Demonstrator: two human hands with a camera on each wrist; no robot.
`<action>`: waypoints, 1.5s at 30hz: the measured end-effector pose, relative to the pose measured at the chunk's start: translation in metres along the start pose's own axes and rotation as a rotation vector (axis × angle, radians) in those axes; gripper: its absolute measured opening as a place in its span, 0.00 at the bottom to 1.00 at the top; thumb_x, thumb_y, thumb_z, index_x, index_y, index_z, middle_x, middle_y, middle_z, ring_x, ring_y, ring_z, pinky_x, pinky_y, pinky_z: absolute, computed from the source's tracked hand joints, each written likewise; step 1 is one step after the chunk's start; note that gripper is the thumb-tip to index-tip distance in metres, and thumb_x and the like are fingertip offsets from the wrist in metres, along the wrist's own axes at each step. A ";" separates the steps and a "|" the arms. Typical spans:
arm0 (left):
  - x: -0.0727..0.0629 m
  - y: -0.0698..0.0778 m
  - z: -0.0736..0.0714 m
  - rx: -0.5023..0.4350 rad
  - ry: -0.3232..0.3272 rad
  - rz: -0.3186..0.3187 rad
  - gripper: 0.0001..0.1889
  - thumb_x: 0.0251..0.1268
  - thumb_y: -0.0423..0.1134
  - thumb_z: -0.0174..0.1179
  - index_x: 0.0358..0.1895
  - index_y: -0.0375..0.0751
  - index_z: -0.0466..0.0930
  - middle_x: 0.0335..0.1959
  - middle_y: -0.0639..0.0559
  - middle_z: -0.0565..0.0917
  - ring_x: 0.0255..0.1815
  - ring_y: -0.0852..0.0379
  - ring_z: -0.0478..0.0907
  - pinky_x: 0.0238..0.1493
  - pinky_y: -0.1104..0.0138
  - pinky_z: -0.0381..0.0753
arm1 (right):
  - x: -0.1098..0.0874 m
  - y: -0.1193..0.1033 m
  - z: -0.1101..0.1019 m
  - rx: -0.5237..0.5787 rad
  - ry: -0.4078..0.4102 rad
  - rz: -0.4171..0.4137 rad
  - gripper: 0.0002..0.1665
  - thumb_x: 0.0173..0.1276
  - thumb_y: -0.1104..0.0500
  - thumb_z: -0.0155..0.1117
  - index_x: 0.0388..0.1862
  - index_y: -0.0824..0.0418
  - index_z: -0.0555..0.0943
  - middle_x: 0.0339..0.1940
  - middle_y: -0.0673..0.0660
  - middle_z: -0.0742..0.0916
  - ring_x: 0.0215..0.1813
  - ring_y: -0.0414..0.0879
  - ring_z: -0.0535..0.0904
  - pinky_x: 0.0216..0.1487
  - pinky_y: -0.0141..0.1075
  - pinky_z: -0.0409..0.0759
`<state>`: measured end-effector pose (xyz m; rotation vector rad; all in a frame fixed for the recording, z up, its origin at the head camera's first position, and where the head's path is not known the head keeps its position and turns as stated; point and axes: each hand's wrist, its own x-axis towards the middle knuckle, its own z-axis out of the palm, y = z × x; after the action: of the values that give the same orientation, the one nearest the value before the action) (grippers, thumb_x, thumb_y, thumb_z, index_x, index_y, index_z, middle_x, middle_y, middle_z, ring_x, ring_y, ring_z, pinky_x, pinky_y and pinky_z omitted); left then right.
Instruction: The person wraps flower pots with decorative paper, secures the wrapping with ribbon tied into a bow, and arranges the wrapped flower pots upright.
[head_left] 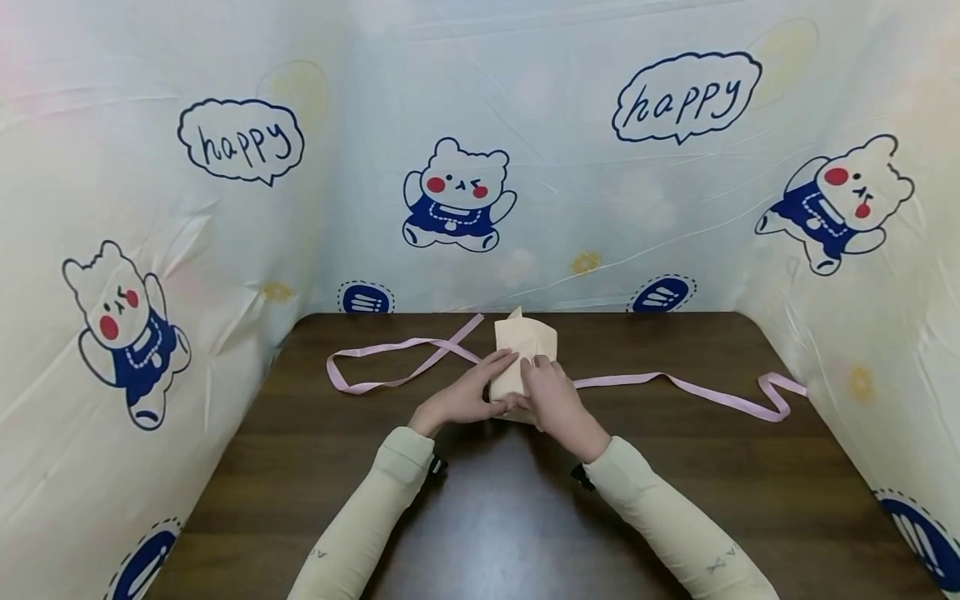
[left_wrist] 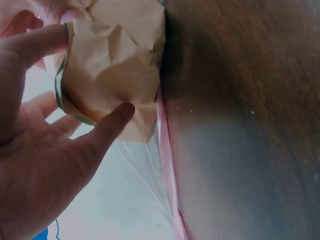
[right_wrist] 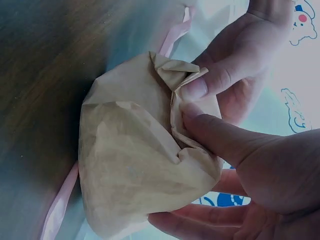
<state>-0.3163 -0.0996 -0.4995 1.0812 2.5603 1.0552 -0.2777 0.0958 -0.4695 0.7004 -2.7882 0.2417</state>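
A package in brown kraft paper (head_left: 509,383) stands on the table, its creased top edge folded over. My left hand (head_left: 472,392) holds its left side, and in the left wrist view the thumb (left_wrist: 120,117) rests on the crumpled paper (left_wrist: 115,65). My right hand (head_left: 557,400) grips the near right side. Both thumbs meet at the folded paper edge (right_wrist: 175,112) in the right wrist view, pressing the fold together. A pink ribbon (head_left: 615,380) runs out from under the package on both sides. What lies inside the paper is hidden.
The dark wooden table (head_left: 480,517) spreads around the package. To the left the ribbon (head_left: 367,347) forms a loop; its right end zigzags near the table's right edge. A pale printed cloth (head_left: 562,200) with cartoon bears hangs at the back and both sides.
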 end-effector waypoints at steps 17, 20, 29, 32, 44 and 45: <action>-0.018 -0.011 -0.029 -0.208 0.208 0.003 0.24 0.68 0.31 0.65 0.67 0.37 0.78 0.63 0.43 0.82 0.62 0.45 0.81 0.57 0.52 0.82 | 0.004 0.000 -0.001 0.035 -0.106 0.050 0.29 0.59 0.52 0.80 0.49 0.69 0.78 0.35 0.64 0.83 0.34 0.59 0.85 0.35 0.46 0.86; -0.024 -0.024 -0.048 -0.115 0.280 -0.065 0.16 0.66 0.28 0.65 0.57 0.30 0.83 0.44 0.41 0.88 0.43 0.45 0.85 0.45 0.56 0.85 | 0.005 -0.001 -0.002 0.036 -0.106 0.055 0.27 0.59 0.52 0.80 0.46 0.68 0.77 0.34 0.63 0.83 0.33 0.60 0.85 0.34 0.47 0.86; -0.039 -0.070 -0.085 0.205 0.143 -0.452 0.16 0.67 0.34 0.65 0.52 0.26 0.80 0.44 0.35 0.84 0.43 0.45 0.80 0.51 0.49 0.81 | 0.006 -0.004 -0.006 0.023 -0.156 0.076 0.31 0.61 0.52 0.79 0.54 0.70 0.78 0.38 0.64 0.84 0.37 0.58 0.86 0.39 0.45 0.86; -0.036 -0.077 -0.084 0.262 0.089 -0.502 0.16 0.68 0.38 0.65 0.51 0.28 0.80 0.43 0.37 0.83 0.42 0.45 0.79 0.51 0.50 0.80 | 0.005 -0.005 -0.007 0.028 -0.168 0.084 0.30 0.61 0.53 0.79 0.53 0.70 0.78 0.37 0.64 0.84 0.37 0.58 0.86 0.39 0.45 0.86; -0.031 -0.089 -0.086 0.248 -0.007 -0.513 0.06 0.68 0.30 0.58 0.33 0.36 0.83 0.26 0.49 0.79 0.28 0.54 0.74 0.32 0.63 0.74 | 0.005 -0.007 -0.008 0.034 -0.167 0.090 0.30 0.60 0.53 0.79 0.53 0.70 0.78 0.38 0.64 0.84 0.39 0.58 0.86 0.40 0.46 0.86; -0.033 -0.088 -0.089 0.232 -0.032 -0.502 0.06 0.67 0.30 0.58 0.33 0.36 0.83 0.26 0.50 0.79 0.28 0.55 0.74 0.34 0.63 0.74 | 0.005 -0.007 -0.008 0.032 -0.168 0.090 0.30 0.60 0.53 0.79 0.53 0.70 0.78 0.38 0.64 0.84 0.39 0.58 0.86 0.40 0.46 0.86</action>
<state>-0.3775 -0.2132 -0.4967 0.4372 2.7562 0.6216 -0.2768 0.0891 -0.4594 0.6302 -2.9861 0.2565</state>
